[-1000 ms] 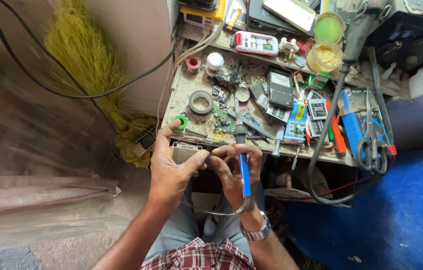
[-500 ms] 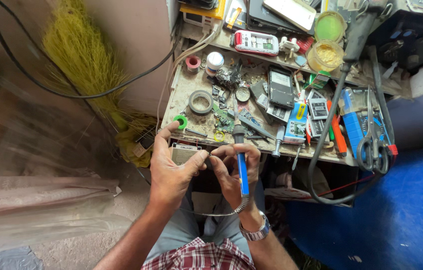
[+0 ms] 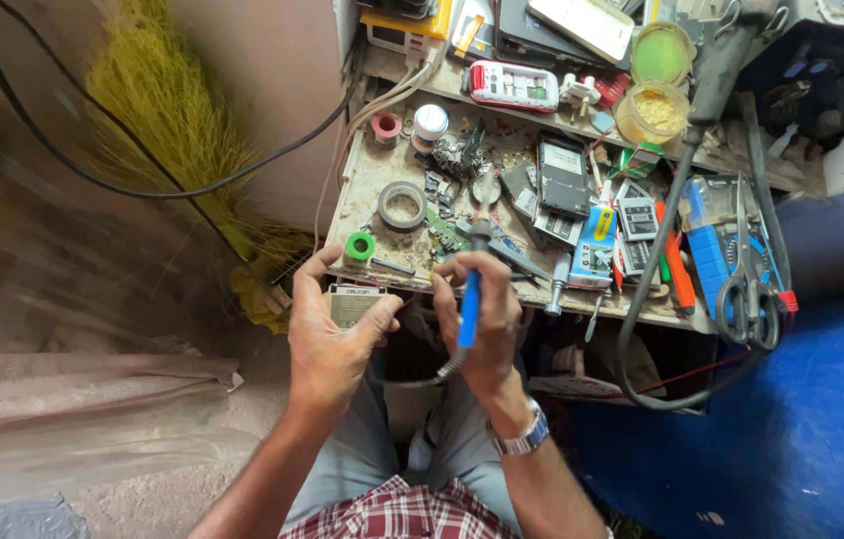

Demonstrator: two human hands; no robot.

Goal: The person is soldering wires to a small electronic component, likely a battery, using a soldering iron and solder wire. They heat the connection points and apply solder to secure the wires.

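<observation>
While left hand (image 3: pixel 327 344) pinches small grey device (image 3: pixel 352 302), right hand (image 3: pixel 482 324) grips blue-handled tool (image 3: pixel 470 304), tip apparently toward bench.

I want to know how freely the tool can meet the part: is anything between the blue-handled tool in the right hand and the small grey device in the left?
Nothing visible. The right hand holds the blue-handled soldering iron upright, beside the small grey device gripped in the left hand; only open space above the bench edge separates them.
</observation>
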